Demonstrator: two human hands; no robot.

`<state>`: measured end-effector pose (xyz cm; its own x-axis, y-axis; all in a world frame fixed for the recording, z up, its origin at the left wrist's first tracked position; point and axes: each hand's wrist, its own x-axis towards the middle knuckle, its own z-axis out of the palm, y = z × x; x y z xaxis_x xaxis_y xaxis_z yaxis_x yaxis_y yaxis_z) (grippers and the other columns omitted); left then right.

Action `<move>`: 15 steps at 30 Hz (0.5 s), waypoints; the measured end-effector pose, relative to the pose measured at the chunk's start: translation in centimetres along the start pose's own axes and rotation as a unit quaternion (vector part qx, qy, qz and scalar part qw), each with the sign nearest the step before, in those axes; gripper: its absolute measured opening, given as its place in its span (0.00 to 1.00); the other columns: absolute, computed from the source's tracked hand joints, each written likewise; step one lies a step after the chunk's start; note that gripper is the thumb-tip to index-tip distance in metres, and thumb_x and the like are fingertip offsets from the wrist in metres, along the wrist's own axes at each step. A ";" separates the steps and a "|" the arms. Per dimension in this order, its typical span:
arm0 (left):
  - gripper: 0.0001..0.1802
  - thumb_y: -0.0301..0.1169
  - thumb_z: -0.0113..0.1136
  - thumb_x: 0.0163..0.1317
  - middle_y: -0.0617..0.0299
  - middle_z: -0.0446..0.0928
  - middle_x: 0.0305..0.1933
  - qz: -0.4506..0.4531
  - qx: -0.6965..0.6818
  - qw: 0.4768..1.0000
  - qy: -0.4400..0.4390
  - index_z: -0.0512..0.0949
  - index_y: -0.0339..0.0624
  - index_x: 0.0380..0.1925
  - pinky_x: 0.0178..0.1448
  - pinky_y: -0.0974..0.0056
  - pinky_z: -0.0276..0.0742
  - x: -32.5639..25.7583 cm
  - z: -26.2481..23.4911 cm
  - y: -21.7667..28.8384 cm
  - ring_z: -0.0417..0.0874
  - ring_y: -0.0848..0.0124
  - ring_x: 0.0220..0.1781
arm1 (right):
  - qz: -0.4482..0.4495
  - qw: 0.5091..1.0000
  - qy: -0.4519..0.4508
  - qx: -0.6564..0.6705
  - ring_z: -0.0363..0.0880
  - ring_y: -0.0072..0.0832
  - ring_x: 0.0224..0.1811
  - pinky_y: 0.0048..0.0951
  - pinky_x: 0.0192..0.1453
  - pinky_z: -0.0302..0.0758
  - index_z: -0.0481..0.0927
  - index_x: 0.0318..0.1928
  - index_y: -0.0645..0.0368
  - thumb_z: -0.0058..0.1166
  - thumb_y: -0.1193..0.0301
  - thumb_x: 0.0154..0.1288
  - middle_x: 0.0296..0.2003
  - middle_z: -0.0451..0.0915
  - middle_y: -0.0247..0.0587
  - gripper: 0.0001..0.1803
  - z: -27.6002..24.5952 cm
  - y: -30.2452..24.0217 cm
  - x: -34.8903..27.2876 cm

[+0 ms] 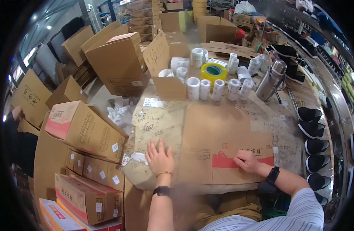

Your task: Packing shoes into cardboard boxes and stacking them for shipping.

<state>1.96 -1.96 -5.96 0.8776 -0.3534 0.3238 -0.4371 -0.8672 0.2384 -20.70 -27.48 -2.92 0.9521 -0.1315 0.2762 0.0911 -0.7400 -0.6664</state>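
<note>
A flattened brown cardboard box (pixel 207 131) with a red printed band lies on the worktable in front of me. My right hand (pixel 246 160) rests on that red band, its fingers curled closed; anything inside them is hidden. To the left of the cardboard, my left hand (pixel 160 158) lies palm down with spread fingers on the scribbled, paper-covered tabletop (pixel 146 129). It holds nothing. A crumpled whitish scrap (pixel 138 157) sits just beside its fingers.
Label rolls (pixel 192 89) and a yellow tape roll (pixel 213 73) stand across the back, near a steel thermos (pixel 272 81). Black shoes (pixel 317 146) line the right edge. Shoe boxes fill a large carton (pixel 50 154) at left. Another person's hand (pixel 17 112) shows far left.
</note>
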 end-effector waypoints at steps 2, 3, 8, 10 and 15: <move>0.28 0.42 0.54 0.59 0.53 0.57 0.68 0.001 -0.013 1.000 0.002 0.67 0.53 0.60 0.71 0.51 0.49 0.0 -0.2 0.1 0.55 0.57 0.70 | 0.001 1.000 0.001 0.022 0.71 0.41 0.26 0.34 0.30 0.69 0.76 0.28 0.60 0.52 0.71 0.61 0.22 0.70 0.45 0.07 -0.6 -0.1 2.1; 0.28 0.42 0.54 0.59 0.53 0.57 0.68 0.001 -0.013 1.000 0.001 0.67 0.53 0.60 0.71 0.51 0.49 0.1 -0.2 0.3 0.55 0.58 0.70 | -0.001 1.000 0.018 0.004 0.71 0.41 0.29 0.34 0.32 0.69 0.76 0.29 0.60 0.52 0.70 0.61 0.25 0.70 0.45 0.07 -0.9 0.1 3.4; 0.29 0.43 0.54 0.59 0.53 0.57 0.68 -0.011 -0.004 1.000 -0.002 0.66 0.53 0.61 0.70 0.51 0.49 0.1 -0.3 0.0 0.55 0.59 0.70 | -0.088 0.967 0.144 -0.191 0.69 0.43 0.43 0.38 0.47 0.66 0.77 0.37 0.55 0.57 0.69 0.55 0.41 0.69 0.46 0.09 -1.6 1.3 11.5; 0.29 0.43 0.54 0.59 0.53 0.57 0.68 -0.014 -0.006 1.000 -0.014 0.66 0.53 0.61 0.71 0.51 0.49 0.1 0.0 0.0 0.54 0.59 0.71 | -0.081 0.949 0.166 -0.254 0.66 0.43 0.51 0.42 0.54 0.62 0.78 0.40 0.53 0.59 0.68 0.52 0.47 0.68 0.44 0.13 -1.7 2.9 15.2; 0.29 0.43 0.54 0.59 0.53 0.57 0.68 -0.009 -0.011 1.000 -0.005 0.66 0.53 0.61 0.70 0.51 0.49 0.1 0.1 0.3 0.55 0.59 0.70 | -0.010 0.893 0.262 -0.366 0.56 0.42 0.62 0.46 0.61 0.54 0.78 0.47 0.51 0.60 0.64 0.51 0.58 0.62 0.43 0.20 -2.2 3.1 23.3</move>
<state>1.97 -2.32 -5.93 0.8873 -0.3412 0.3102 -0.4251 -0.8658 0.2638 1.13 -34.25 2.96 0.6680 -0.2617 0.6966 -0.2913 -0.9534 -0.0789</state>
